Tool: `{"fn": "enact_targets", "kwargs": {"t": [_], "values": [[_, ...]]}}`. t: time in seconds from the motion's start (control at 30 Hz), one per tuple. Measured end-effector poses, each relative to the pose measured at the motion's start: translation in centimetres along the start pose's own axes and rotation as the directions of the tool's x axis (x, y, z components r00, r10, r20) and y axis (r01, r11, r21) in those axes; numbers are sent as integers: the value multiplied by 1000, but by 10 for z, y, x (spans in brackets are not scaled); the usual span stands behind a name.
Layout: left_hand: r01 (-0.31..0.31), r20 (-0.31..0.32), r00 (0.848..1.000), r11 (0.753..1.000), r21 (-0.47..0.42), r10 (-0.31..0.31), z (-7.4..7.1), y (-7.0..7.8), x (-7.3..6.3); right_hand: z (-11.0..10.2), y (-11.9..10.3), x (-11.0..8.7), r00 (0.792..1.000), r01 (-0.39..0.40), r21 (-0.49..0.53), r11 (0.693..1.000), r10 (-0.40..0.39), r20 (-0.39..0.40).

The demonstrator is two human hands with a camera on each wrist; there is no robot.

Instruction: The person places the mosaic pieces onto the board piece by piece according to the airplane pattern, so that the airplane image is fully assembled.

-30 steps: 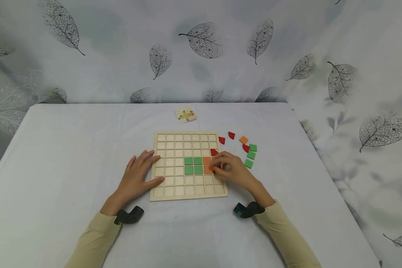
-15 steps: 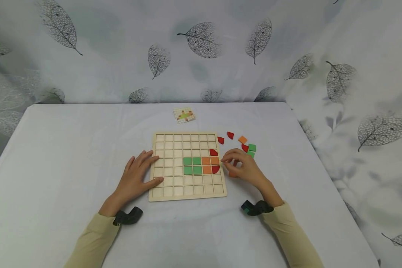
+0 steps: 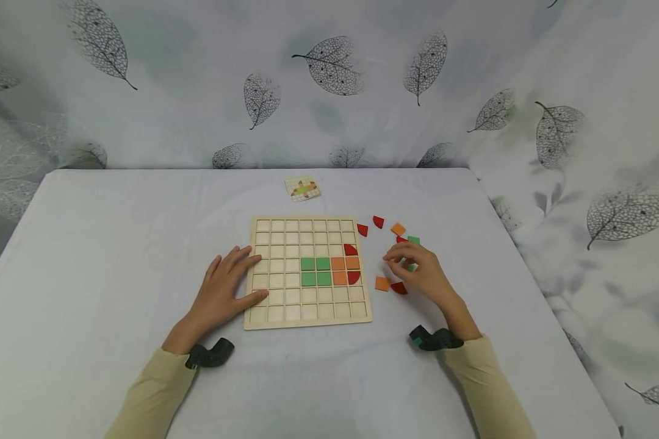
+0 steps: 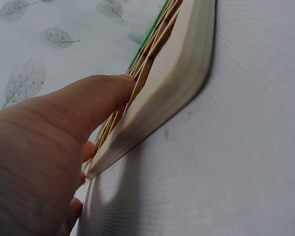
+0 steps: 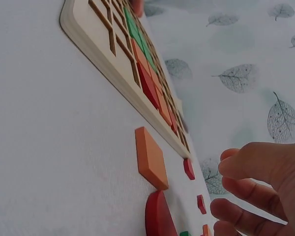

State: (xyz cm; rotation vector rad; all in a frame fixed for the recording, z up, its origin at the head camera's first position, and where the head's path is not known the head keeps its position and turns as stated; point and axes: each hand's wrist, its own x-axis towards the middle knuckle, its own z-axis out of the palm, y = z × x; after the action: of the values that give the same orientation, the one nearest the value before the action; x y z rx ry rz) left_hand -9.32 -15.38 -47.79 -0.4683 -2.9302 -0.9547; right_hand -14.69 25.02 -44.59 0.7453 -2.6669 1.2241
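Basically, best way to do this step, IMO: use the L hand (image 3: 222, 294) as a brace. It lies spread, fingertips & thumb on the L side of the pale wooden grid board (image 3: 293, 296), which should stop it sliding. R hand (image 3: 421, 273) is apart from the board, fingers loosely curled, thumb & index tips close together, no pc visible btwn them. For thin flat pcs, pinching opp. edges prob. beats pressing the face, & squaring up over a cell should avoid jamming. W/ the red quarter-circle tile (image 3: 399, 288), check which way the curve faces; the small printed card (image 3: 302, 188) beyond the board looks like a handy ref., tho its detail is too small to read for sure.

Re: location: an orange square tile (image 3: 382, 283) lies on the white cloth-covered table (image 3: 296, 378), btwn board & R hand, on the near side of its fingertips. The red tile's just beside it, nearer the R wrist. A green square tile (image 3: 412, 267) is partly hidden by the R hand; can't tell if they touch.
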Motion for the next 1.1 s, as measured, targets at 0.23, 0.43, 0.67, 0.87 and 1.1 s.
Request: {"fn": "enact_targets", "kwargs": {"t": [0.23, 0.43, 0.67, 0.87, 1.1], "values": [[-1, 2, 1000, 1000, -1, 1, 0, 0, 0, -6, 6, -3, 1000, -22, -29, 999, 22, -20], [10, 11, 1000, 1000, -1, -10, 0, 0, 1, -8, 7, -5, 995, -100, -82, 992, 101, 1], [16, 17, 1000, 1000, 0, -16, 0, 0, 1, -12, 11, -9, 987, -157, -132, 979, 161, 17], [16, 14, 1000, 1000, -2, -16, 0, 0, 1, -12, 12, -11, 975, -214, -132, 968, 220, 32], [14, 11, 1000, 1000, -4, -14, 0, 0, 1, -14, 11, -14, 976, -208, -140, 968, 215, 40]]}}
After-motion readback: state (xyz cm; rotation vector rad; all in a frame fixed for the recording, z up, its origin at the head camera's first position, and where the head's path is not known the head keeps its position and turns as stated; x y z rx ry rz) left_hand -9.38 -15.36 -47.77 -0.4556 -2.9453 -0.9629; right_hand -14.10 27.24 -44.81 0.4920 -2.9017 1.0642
